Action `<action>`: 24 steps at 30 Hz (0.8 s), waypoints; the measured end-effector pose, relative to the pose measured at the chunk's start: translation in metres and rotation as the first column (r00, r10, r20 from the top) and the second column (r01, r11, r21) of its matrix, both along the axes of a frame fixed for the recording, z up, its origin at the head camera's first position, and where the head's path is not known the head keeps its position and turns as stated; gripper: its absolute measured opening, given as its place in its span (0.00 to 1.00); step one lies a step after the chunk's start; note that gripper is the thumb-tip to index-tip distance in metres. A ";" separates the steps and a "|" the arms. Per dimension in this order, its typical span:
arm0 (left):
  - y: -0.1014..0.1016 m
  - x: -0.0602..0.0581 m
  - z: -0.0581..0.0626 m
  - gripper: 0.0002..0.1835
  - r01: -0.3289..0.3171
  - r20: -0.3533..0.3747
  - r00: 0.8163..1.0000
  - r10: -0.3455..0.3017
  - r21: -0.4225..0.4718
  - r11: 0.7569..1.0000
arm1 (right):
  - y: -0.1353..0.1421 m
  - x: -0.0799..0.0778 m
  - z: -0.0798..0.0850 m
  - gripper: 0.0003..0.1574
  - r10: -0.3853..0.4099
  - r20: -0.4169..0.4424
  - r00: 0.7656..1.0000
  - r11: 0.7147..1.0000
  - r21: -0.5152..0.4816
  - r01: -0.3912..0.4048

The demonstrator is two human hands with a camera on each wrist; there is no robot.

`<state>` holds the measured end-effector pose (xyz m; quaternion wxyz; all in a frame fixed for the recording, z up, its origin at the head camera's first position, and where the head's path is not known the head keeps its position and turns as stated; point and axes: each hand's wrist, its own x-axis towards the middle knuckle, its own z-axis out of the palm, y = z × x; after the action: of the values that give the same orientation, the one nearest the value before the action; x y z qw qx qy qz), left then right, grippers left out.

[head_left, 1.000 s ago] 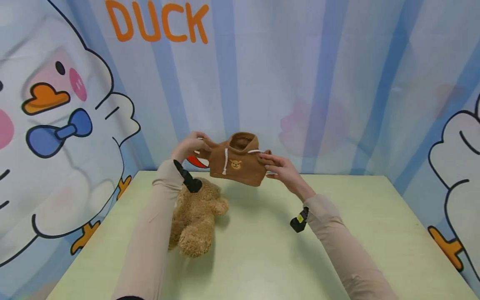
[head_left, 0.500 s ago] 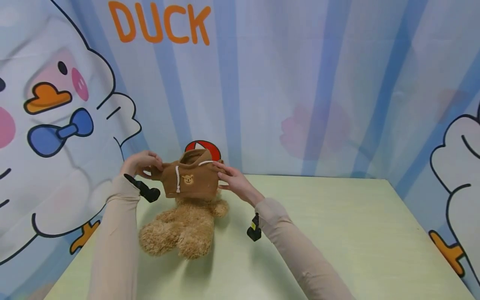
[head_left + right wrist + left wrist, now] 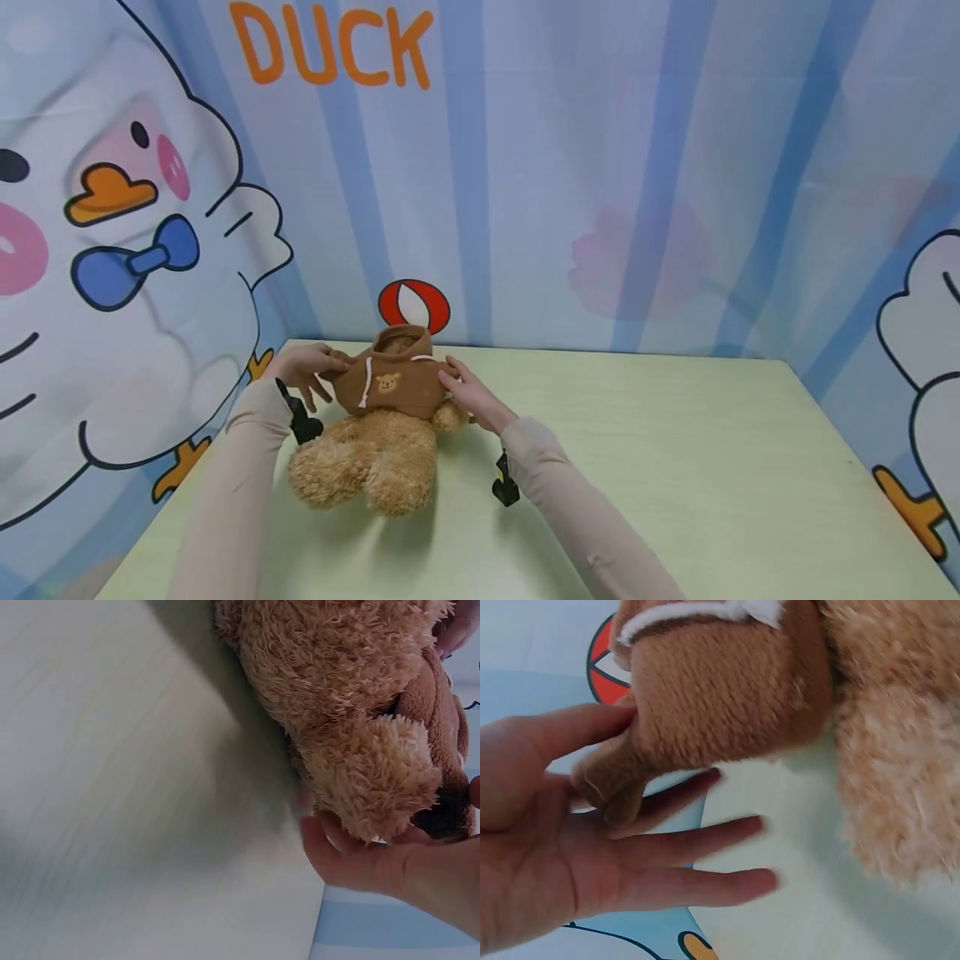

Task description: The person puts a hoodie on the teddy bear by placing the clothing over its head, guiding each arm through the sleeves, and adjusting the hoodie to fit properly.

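A small brown hoodie with white drawstrings and a bear-face patch lies over the upper body of a curly tan teddy bear. The bear's head is hidden behind it; both legs show below. My left hand pinches one sleeve between thumb and index finger, the other fingers spread apart. On the other side my right hand grips the hoodie's edge, thumb in front. In the right wrist view its fingers reach under the bear's arm, next to the dark inside of the garment.
The bear rests on a pale yellow-green table, left of the middle. Behind stands a blue striped curtain printed with ducks, orange letters and a red-and-white ball. A black camera hangs at the right wrist.
Both hands have carried the hoodie left and down from above the table onto the bear. It now covers the bear's upper body, and the red ball print is uncovered.
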<state>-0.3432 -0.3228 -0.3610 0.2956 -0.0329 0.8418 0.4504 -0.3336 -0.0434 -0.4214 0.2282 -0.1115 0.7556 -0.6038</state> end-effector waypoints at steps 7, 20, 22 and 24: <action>0.009 0.004 -0.003 0.29 0.034 0.115 0.991 -0.062 0.231 0.972 | 0.004 0.001 -0.013 0.31 -0.021 0.109 0.994 0.998 -0.052 0.027; 0.053 0.008 -0.009 0.28 0.131 0.089 0.983 -0.158 0.251 0.959 | 0.056 0.002 -0.016 0.28 -0.014 0.177 0.984 0.993 -0.116 0.035; 0.065 0.008 -0.009 0.28 0.153 0.093 0.979 -0.184 0.266 0.952 | 0.070 0.002 -0.013 0.29 -0.025 0.187 0.982 0.994 -0.097 0.044; 0.081 0.010 -0.008 0.28 0.155 0.095 0.978 -0.186 0.266 0.951 | 0.086 0.002 -0.010 0.30 -0.032 0.205 0.978 0.995 -0.087 0.050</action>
<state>-0.3336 -0.2419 -0.3691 0.3848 0.0521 0.7569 0.5256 -0.3316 0.0428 -0.4318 0.2863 -0.0440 0.7021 -0.6506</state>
